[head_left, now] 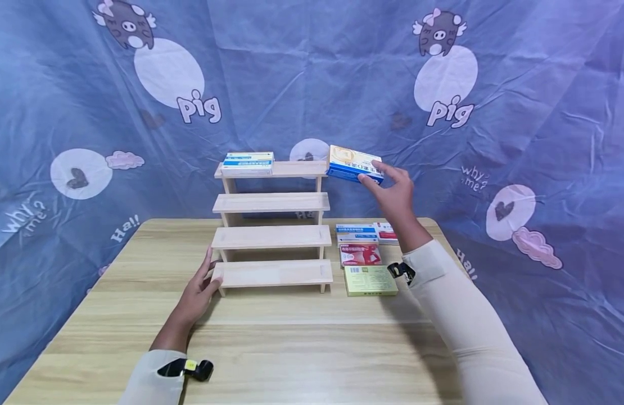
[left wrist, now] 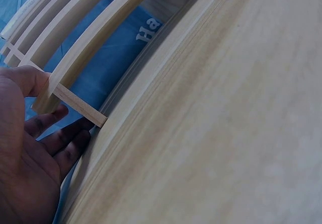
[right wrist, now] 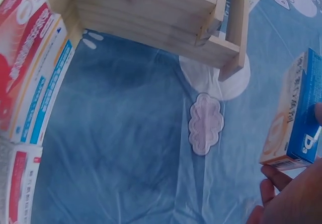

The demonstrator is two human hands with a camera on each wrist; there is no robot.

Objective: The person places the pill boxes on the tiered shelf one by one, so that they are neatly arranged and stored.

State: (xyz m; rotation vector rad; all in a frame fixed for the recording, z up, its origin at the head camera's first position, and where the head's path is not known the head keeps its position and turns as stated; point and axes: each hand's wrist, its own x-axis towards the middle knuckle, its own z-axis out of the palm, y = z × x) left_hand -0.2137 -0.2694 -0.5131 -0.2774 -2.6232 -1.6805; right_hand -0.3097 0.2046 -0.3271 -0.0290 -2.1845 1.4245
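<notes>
Pinching vit. D drops box [head_left: 349,162] w/ R hand [head_left: 397,194], upper ctr-right of frame, fingers apart only by box's thickness. Gripping low end of wooden stepped rack [head_left: 271,237] w/ L hand [head_left: 197,295], ctr-left, thumb atop, fingers curled below. Can see yellow box [head_left: 371,280] on desk [head_left: 302,349], right of ctr.

Right hand [head_left: 397,194] raised, pinching; left hand [head_left: 195,293] lower, thumb [head_left: 211,288] and fingers [head_left: 203,267] gripping; forearms [head_left: 464,320] sleeved.
</notes>
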